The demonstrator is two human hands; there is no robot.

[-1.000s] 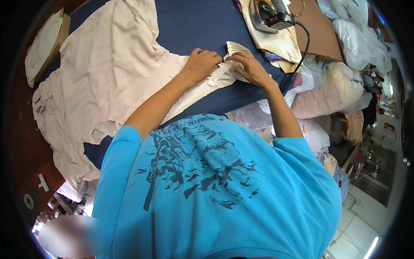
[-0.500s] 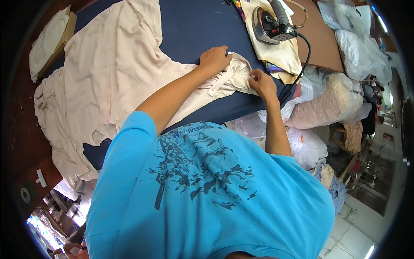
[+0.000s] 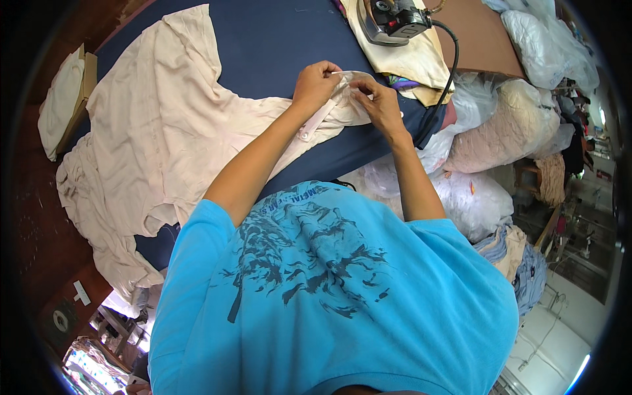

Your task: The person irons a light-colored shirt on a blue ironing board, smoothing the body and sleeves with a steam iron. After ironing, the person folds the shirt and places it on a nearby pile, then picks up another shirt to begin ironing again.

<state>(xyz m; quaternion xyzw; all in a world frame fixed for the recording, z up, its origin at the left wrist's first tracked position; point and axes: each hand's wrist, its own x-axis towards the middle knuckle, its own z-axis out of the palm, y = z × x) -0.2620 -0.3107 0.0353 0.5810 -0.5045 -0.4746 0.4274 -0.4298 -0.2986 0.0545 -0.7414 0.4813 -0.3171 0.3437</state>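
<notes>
A pale pinkish-cream shirt (image 3: 171,118) lies spread over a dark blue padded board (image 3: 276,46). One sleeve stretches right from it, and a small button shows near the cuff (image 3: 349,102). My left hand (image 3: 317,87) is closed on the cuff's far edge, its fingertips partly hidden by cloth. Just right of it, my right hand (image 3: 380,106) pinches the cuff between thumb and fingers. The cloth between both hands is bunched and slightly lifted.
Beyond my right hand, an iron (image 3: 390,26) with a black cord stands on a cream cloth (image 3: 424,62). Clear plastic bags (image 3: 484,141) of fabric crowd the board's right side. A box with white cloth (image 3: 62,108) sits at far left.
My right hand has moved left and up along the cuff, closer to my left hand. The whole view has shifted a little, and the iron now sits nearer the top edge.
</notes>
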